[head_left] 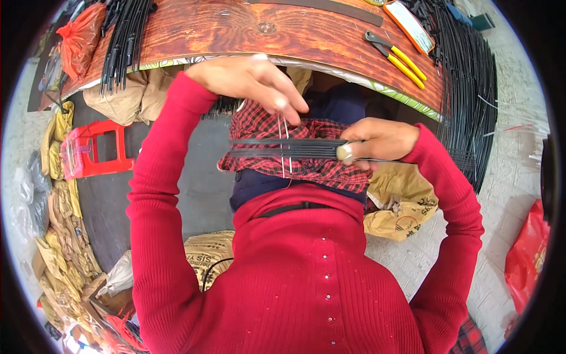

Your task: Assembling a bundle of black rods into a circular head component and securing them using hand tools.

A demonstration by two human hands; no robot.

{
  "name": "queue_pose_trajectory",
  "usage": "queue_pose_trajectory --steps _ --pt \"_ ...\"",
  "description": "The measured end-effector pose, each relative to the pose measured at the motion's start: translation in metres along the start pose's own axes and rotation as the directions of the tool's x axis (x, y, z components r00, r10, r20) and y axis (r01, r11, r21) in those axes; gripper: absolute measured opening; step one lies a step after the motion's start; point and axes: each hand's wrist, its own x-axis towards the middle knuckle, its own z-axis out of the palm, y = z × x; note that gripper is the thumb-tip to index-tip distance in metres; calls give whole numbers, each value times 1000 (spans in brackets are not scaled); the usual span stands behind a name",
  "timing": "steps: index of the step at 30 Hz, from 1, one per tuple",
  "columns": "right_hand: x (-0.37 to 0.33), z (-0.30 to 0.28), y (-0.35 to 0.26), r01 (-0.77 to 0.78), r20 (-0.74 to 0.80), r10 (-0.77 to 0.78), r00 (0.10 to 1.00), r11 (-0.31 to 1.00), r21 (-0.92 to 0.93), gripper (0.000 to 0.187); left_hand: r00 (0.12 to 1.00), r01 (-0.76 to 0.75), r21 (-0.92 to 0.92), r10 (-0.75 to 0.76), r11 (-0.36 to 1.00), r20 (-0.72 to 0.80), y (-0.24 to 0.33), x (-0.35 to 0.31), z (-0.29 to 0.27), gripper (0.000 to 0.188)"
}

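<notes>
My right hand (382, 140) grips a flat bundle of thin black cables (312, 151), its thumb pressed on top. The bundle stretches leftward across my lap, over a red-and-black checked cloth (253, 121). Above its left part is my left hand (253, 84), fingers bent downward and fingertips closed on thin white ties (283, 158). These ties run down across the black cables. Exactly how the fingertips hold them is hard to make out.
A wooden table (206, 35) lies ahead, with yellow-handled pliers (404, 64) and an orange-and-white box (408, 26). Long black cables hang over its right (469, 88) and left (125, 47) ends. A red plastic stool (97, 150) stands left; a brown paper sack (401, 203) is right.
</notes>
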Motion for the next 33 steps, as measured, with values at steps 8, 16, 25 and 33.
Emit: queue_pose_trajectory --steps 8,16,25,33 --pt "-51 -16 -14 180 -178 -160 971 979 100 34 825 -434 -301 241 849 -511 -40 -42 0 86" --pt "-72 -12 -50 455 -444 -406 798 891 3 30 857 -302 -351 91 886 -508 -47 -9 39 54" --pt "-58 -19 -113 835 -688 -632 357 546 -70 37 960 -43 716 228 697 -165 -130 61 132 46" --pt "-22 -18 -98 869 -777 -607 -168 281 -407 39 934 -24 633 244 774 -262 -119 42 120 47"
